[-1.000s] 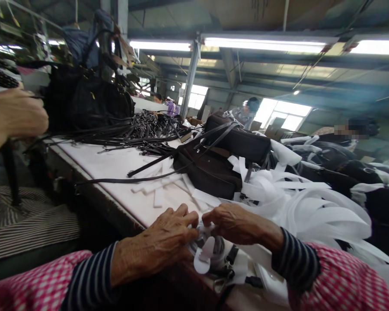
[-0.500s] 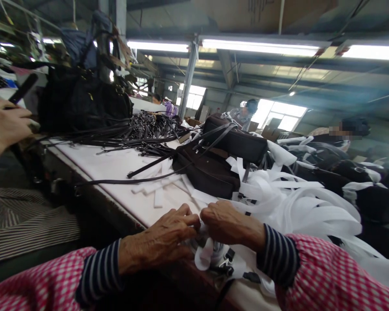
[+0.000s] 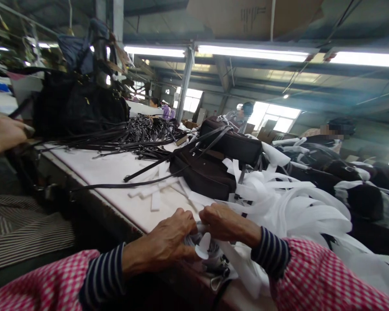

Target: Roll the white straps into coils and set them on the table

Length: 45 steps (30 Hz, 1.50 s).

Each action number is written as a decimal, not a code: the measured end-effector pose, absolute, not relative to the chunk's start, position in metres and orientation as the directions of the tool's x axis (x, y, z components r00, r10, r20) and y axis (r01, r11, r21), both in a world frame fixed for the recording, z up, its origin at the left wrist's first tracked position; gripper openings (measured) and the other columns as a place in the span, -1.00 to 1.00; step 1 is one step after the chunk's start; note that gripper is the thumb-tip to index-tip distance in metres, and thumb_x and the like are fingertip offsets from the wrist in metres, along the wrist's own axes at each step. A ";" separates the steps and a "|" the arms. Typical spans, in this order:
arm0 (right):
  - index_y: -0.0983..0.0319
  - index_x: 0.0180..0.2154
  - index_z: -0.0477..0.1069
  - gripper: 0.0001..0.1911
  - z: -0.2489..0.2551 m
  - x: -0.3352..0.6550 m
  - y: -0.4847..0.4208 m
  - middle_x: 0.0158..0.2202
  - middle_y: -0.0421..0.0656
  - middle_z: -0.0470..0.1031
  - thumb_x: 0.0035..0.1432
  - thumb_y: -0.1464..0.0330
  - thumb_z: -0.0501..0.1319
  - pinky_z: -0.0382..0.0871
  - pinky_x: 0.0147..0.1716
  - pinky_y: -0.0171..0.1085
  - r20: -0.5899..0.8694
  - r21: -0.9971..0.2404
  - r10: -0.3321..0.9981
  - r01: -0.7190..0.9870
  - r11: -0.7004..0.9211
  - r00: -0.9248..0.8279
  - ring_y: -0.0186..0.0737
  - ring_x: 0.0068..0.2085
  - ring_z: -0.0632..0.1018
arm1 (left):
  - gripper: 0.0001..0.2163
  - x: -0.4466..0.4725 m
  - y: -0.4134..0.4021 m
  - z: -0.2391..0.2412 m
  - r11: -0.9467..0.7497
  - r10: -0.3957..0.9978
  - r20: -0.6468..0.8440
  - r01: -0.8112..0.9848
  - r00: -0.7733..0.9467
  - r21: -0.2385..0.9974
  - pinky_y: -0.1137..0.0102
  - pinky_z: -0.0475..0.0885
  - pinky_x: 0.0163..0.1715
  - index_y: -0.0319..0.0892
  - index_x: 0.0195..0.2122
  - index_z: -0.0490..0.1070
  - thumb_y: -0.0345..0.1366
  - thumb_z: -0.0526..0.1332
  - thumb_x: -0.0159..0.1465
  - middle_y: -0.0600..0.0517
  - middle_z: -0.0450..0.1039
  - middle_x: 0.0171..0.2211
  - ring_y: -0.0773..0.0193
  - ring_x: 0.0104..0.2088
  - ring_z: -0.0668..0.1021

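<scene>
My left hand (image 3: 164, 242) and my right hand (image 3: 225, 222) meet at the near edge of the white table (image 3: 116, 172). Both have their fingers closed on a bundled strap wrapped in white strip (image 3: 203, 247), with dark metal hardware (image 3: 218, 270) hanging just below it. Pink checked sleeves over striped cuffs cover both my forearms. A heap of white strips (image 3: 298, 207) lies right behind my right hand.
Dark brown bags (image 3: 210, 168) sit mid-table, black straps (image 3: 139, 134) and a black bag (image 3: 78, 106) at the far left. Another person's hand (image 3: 1, 131) reaches in at the left edge. Other people work at the back. More black bags (image 3: 353, 172) lie at right.
My hands have stayed on the bundle and shifted slightly left and closer together. The other person's hand at left has dropped lower and drawn toward the frame edge.
</scene>
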State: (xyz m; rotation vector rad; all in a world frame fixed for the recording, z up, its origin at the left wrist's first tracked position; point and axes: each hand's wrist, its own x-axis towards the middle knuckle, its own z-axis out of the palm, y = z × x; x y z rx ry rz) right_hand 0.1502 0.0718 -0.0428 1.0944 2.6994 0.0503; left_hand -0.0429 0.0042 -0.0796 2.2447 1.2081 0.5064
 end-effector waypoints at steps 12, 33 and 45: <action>0.24 -0.38 0.45 -0.89 -0.052 0.166 0.082 -0.48 -0.25 0.42 0.09 0.34 0.33 0.07 -0.48 -0.35 -0.105 -0.202 0.583 0.592 0.781 -0.805 -0.36 -0.45 0.35 | -0.68 -0.042 -0.002 -0.104 -0.493 0.833 0.155 0.583 0.532 0.646 0.30 0.29 0.06 0.05 0.06 0.41 -0.32 0.32 0.30 0.09 0.35 0.02 0.14 0.05 0.37; 0.24 -0.09 0.52 -0.71 -0.043 0.169 0.073 -0.25 -0.08 0.59 0.21 0.22 0.37 0.03 -0.49 -0.27 -0.115 0.061 0.468 0.464 0.884 -0.876 -0.19 -0.31 0.52 | -0.61 -0.051 0.015 -0.104 -0.403 0.868 0.036 0.661 0.495 0.633 0.33 0.39 0.08 0.08 0.10 0.46 -0.23 0.35 0.24 0.09 0.40 0.10 0.09 0.11 0.42; 0.22 -0.13 0.51 -0.73 -0.057 0.181 0.070 -0.33 -0.12 0.55 0.27 0.17 0.33 -0.04 -0.46 -0.27 0.023 -0.083 0.532 0.529 0.845 -0.846 -0.22 -0.34 0.49 | -0.65 -0.038 0.002 -0.091 -0.371 0.875 0.041 0.612 0.483 0.698 0.26 0.40 0.06 0.08 0.08 0.48 -0.30 0.25 0.26 0.06 0.40 0.03 0.06 0.07 0.41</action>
